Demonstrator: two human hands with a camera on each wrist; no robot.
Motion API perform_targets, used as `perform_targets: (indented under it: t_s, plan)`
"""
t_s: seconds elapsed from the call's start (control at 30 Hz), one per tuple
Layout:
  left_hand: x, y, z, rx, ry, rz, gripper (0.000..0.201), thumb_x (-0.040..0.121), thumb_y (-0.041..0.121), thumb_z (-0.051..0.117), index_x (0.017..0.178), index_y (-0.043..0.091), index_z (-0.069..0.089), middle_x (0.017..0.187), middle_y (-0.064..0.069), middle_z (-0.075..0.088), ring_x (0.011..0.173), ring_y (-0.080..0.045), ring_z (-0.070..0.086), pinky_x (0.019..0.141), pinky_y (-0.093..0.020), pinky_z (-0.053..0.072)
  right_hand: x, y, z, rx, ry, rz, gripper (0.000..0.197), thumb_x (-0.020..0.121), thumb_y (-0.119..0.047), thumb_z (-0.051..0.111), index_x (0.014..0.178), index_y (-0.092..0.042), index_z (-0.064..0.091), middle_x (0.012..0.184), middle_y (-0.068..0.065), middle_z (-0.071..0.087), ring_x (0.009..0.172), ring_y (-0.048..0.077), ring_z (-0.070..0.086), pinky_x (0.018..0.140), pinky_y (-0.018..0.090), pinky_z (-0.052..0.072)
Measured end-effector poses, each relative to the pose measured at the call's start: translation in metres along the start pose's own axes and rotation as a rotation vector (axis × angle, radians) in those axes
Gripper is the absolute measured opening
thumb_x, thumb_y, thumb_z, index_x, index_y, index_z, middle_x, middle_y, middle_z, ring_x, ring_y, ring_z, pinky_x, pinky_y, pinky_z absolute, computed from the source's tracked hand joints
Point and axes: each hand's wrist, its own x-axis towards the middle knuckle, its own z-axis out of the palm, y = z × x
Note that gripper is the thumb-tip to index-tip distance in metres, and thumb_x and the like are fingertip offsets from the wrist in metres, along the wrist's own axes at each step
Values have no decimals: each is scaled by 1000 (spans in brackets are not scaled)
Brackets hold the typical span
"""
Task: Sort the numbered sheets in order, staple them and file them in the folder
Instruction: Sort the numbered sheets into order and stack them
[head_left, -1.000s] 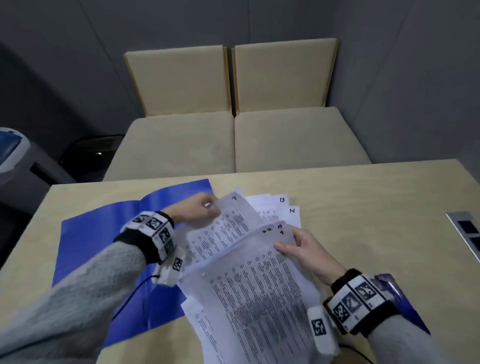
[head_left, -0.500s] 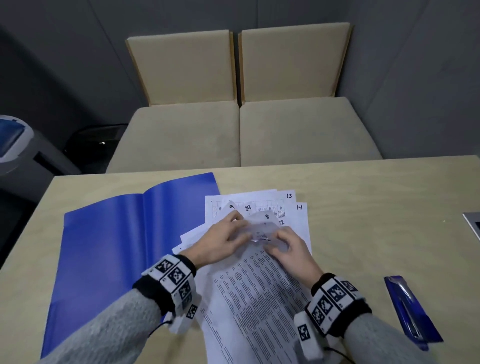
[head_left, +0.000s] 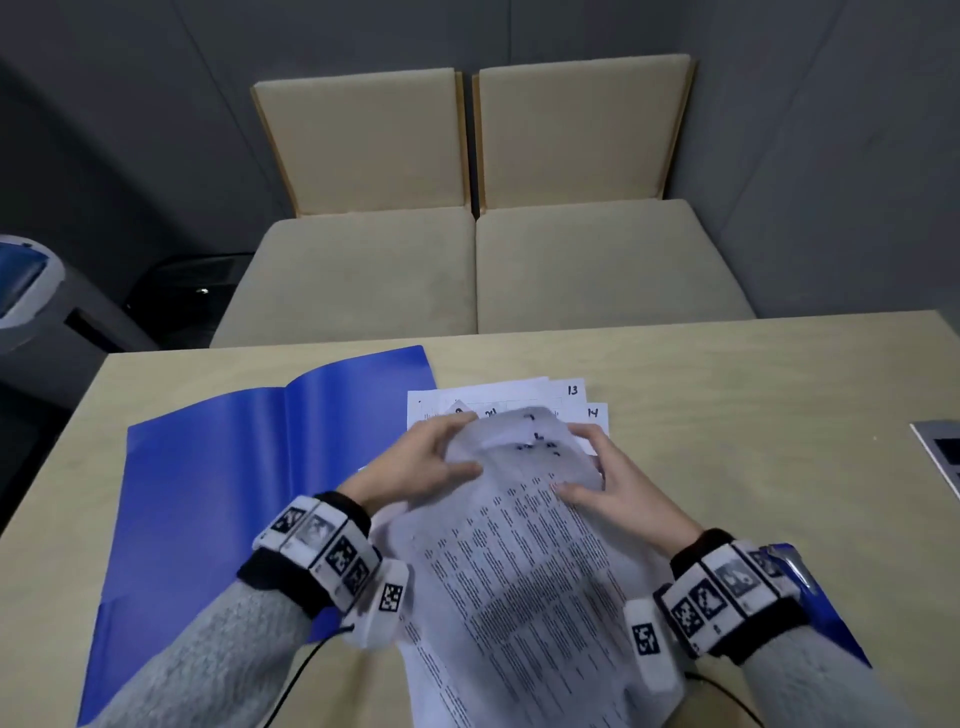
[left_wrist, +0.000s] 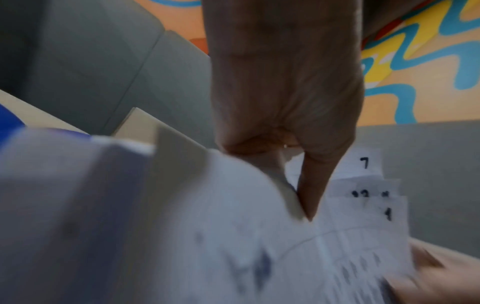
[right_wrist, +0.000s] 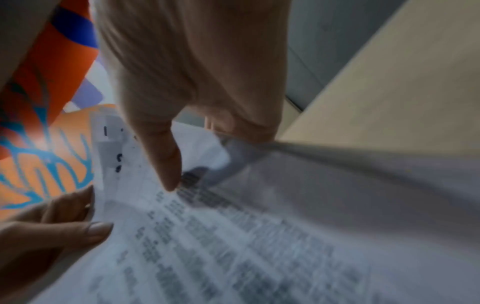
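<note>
A loose stack of white printed sheets (head_left: 524, 561) with handwritten corner numbers is lifted off the table (head_left: 753, 415) in front of me. My left hand (head_left: 431, 460) grips its upper left edge, thumb on top (left_wrist: 309, 197). My right hand (head_left: 602, 483) grips the upper right edge, thumb on the print (right_wrist: 166, 164). The top corners are fanned and blurred. Sheets numbered 13 (head_left: 571, 389) and 14 (head_left: 592, 413) lie flat on the table beyond the hands. The open blue folder (head_left: 218, 493) lies to the left. A blue stapler (head_left: 800, 571) shows partly behind my right wrist.
Two beige cushioned seats (head_left: 478, 270) stand beyond the table's far edge. A grey inset panel (head_left: 940, 452) sits at the table's right edge. A grey and blue bin (head_left: 31, 291) stands on the floor at the left.
The left hand came in from the stack's far left corner to its top edge. Both hands now hold the sheets by their upper edge, and the stack has risen toward me.
</note>
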Motion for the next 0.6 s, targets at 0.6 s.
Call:
perform_targets:
  t_s: [0.6]
  plan:
    - [41,-68,28,372,118,-271,17,93,30,52,100,16,59,88,-1,65,80,-18,59,74,-32,45,-2,87,25,43,3,219,38,60,-9,68,99,-12,68,97,8,74,91,21,70,89,45,54]
